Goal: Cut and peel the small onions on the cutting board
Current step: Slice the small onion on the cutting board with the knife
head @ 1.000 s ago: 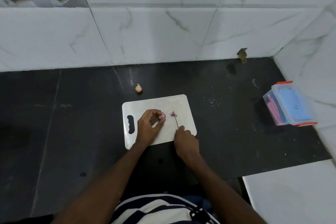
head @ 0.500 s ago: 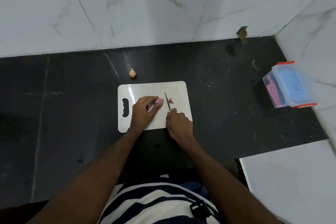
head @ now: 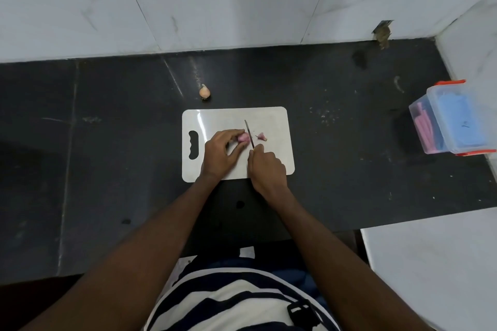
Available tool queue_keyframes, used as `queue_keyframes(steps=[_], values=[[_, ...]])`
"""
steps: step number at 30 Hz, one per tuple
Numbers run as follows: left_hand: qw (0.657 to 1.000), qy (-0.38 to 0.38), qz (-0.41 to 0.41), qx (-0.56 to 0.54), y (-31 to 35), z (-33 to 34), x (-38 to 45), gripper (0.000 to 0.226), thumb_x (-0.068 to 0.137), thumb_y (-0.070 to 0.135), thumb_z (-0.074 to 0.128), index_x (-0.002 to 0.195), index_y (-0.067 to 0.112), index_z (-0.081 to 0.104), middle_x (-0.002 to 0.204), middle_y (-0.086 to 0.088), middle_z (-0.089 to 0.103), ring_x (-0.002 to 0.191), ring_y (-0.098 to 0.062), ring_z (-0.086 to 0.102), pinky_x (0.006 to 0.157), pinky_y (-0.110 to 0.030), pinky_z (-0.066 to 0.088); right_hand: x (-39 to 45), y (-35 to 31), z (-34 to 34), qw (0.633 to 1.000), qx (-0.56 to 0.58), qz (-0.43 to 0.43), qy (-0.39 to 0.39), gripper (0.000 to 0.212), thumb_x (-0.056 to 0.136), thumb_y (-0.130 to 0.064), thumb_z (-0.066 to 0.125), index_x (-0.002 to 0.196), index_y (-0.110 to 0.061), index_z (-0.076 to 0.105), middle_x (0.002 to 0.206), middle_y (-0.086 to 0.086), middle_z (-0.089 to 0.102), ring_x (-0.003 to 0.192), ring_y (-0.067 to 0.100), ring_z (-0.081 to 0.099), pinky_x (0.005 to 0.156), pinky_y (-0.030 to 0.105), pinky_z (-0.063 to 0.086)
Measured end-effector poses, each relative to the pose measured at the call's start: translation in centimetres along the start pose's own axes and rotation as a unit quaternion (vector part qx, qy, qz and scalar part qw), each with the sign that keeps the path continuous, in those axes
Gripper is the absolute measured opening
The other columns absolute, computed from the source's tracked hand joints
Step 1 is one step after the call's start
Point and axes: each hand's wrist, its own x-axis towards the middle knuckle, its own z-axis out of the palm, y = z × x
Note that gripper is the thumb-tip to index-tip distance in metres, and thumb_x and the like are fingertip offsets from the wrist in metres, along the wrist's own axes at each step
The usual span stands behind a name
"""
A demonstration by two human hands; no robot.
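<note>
A white cutting board [head: 271,121] lies on the black counter. My left hand [head: 219,152] pinches a small pink onion [head: 242,138] against the board near its middle. My right hand [head: 266,166] grips a knife handle, which the fingers hide. The thin blade [head: 249,133] points away from me and stands right against the onion's right side. A small pink cut-off scrap [head: 262,136] lies just right of the blade. Another unpeeled small onion [head: 204,92] sits on the counter beyond the board's far left corner.
A clear plastic box [head: 451,121] with orange clips stands at the counter's right end, against the side wall. White marble tiles rise behind the black counter [head: 107,142]. A white surface [head: 430,263] adjoins the counter at the near right.
The knife blade has moved left from the scrap to the right side of the onion in my left hand. The camera has tilted downward, so the scene sits higher in view.
</note>
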Motion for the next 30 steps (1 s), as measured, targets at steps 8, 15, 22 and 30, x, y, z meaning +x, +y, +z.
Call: queue_keyframes(steps=[8, 15, 22, 30], values=[[1.0, 0.007, 0.009, -0.017, -0.3, 0.1, 0.1, 0.023, 0.097, 0.021, 0.087, 0.119, 0.014, 0.082, 0.118, 0.005, 0.082, 0.107, -0.013, 0.075, 0.098, -0.023, 0.057, 0.0, -0.9, 0.3, 1.0, -0.012, 0.021, -0.011, 0.032, 0.113, -0.031, 0.032, 0.125, -0.007, 0.048, 0.106, 0.016, 0.069, 0.092, 0.039, 0.069, 0.066, 0.039, 0.036], [1.0, 0.001, 0.012, -0.017, -0.6, 0.2, 0.4, 0.023, 0.098, 0.024, 0.086, 0.121, 0.018, 0.083, 0.119, 0.006, 0.083, 0.109, -0.013, 0.076, 0.101, -0.034, 0.06, 1.0, -2.0, -0.2, 0.998, -0.034, 0.043, -0.042, 0.031, 0.107, -0.014, 0.037, 0.135, -0.004, 0.045, 0.113, 0.013, 0.069, 0.098, 0.035, 0.071, 0.069, 0.037, 0.039], [1.0, 0.007, 0.013, -0.026, -0.8, 0.4, 0.3, 0.024, 0.097, 0.021, 0.087, 0.12, 0.015, 0.083, 0.118, 0.004, 0.083, 0.109, -0.015, 0.077, 0.099, -0.042, 0.063, -0.6, -1.7, 0.1, 0.997, -0.037, 0.044, -0.049, 0.023, 0.11, -0.019, 0.037, 0.127, -0.007, 0.047, 0.11, 0.012, 0.069, 0.095, 0.033, 0.071, 0.067, 0.036, 0.04], [0.999, 0.0, 0.012, -0.031, -1.1, 0.4, 0.6, 0.022, 0.098, 0.018, 0.087, 0.119, 0.017, 0.081, 0.117, 0.007, 0.082, 0.109, -0.015, 0.077, 0.098, -0.045, 0.063, 2.4, -2.5, -1.0, 0.993, -0.034, 0.061, -0.092, 0.028, 0.105, -0.012, 0.045, 0.132, -0.007, 0.048, 0.118, 0.012, 0.068, 0.106, 0.032, 0.07, 0.072, 0.036, 0.042]])
